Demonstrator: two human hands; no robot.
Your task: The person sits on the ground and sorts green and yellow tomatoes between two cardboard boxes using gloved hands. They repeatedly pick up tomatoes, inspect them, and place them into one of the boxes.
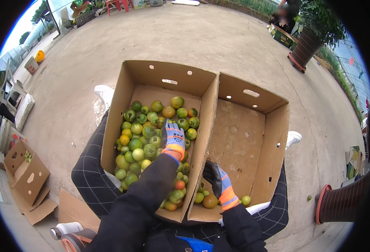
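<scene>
Two open cardboard boxes stand side by side between the person's legs. The left cardboard box (169, 71) holds many green, yellow and orange tomatoes (135, 144). Over the tomatoes in its middle lies my left hand (174, 135), in a blue and orange work glove with a dark palm; its fingertips touch the fruit, and what is under the palm is hidden. My right hand (219, 184), gloved alike, reaches over the near left corner of the right cardboard box (274, 141). Close by are several tomatoes (210, 201), and a small green tomato (245, 200) lies right of the wrist.
A smaller cardboard box (30, 176) with small green fruit stands at left, above flat cardboard. A white-bodied bottle (70, 227) and a dark lidded container (78, 241) are at lower left. Potted plants (311, 44) stand at right. Another person crouches by a box at upper right.
</scene>
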